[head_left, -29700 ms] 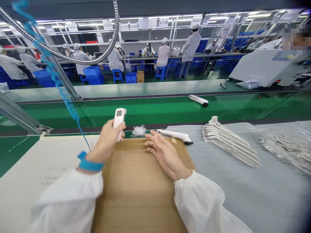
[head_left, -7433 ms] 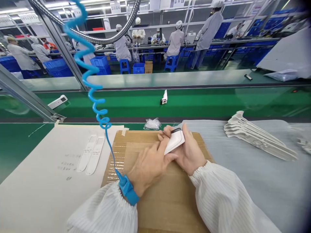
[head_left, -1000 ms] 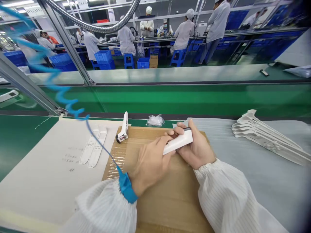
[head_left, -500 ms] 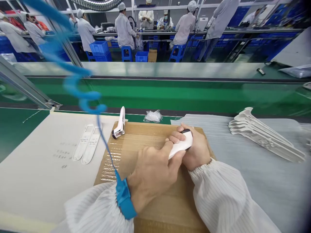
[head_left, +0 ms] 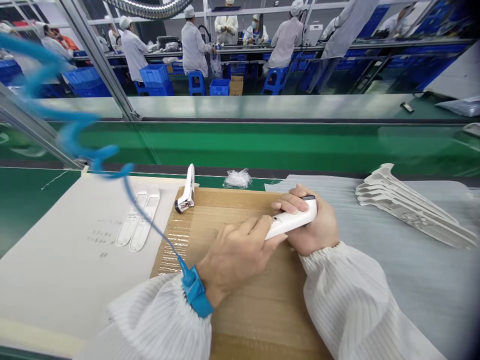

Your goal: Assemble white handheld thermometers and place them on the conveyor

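Note:
Both hands grip one white handheld thermometer body [head_left: 294,221] above a brown cardboard sheet [head_left: 243,305]. My right hand [head_left: 313,222] wraps its fingers round the dark-tipped far end. My left hand [head_left: 234,255] pinches the near end between thumb and fingers. A blue wrist strap [head_left: 195,295] with a coiled blue cord [head_left: 80,140] sits on my left wrist. A second white thermometer [head_left: 187,190] lies on its edge at the cardboard's far left corner.
Two flat white covers [head_left: 138,222] lie on a white sheet at the left. White shell halves [head_left: 408,205] are stacked on grey foam at the right. A small clear bag [head_left: 236,178] lies by the green conveyor belt [head_left: 262,145]. Workers in white sit beyond.
Both hands have shifted a little to the right with the thermometer body, which now lies flatter. The coiled cord has swung to the left.

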Demonstrator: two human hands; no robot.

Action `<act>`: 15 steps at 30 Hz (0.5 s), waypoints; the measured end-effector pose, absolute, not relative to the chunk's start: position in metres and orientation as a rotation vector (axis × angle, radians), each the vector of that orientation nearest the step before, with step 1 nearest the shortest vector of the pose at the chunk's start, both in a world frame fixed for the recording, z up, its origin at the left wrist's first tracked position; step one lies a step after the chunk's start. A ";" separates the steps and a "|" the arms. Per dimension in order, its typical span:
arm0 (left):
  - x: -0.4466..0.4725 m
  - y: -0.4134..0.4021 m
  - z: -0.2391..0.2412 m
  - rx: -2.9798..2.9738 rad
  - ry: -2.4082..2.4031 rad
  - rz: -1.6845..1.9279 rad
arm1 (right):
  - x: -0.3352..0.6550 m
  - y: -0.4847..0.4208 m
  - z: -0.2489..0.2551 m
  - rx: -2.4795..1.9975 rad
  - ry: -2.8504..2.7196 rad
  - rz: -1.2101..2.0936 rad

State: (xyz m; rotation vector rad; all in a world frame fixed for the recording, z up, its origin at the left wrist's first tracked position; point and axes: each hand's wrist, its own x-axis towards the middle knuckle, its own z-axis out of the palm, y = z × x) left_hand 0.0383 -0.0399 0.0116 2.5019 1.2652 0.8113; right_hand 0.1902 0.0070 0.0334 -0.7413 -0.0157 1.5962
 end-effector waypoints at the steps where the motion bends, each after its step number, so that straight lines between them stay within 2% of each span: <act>1: 0.039 -0.040 0.012 2.514 1.266 0.819 | 0.189 0.007 0.033 -0.739 -0.017 1.600; 15: 0.030 -0.040 0.019 2.433 1.249 1.111 | 0.203 0.011 0.029 -0.590 0.070 1.598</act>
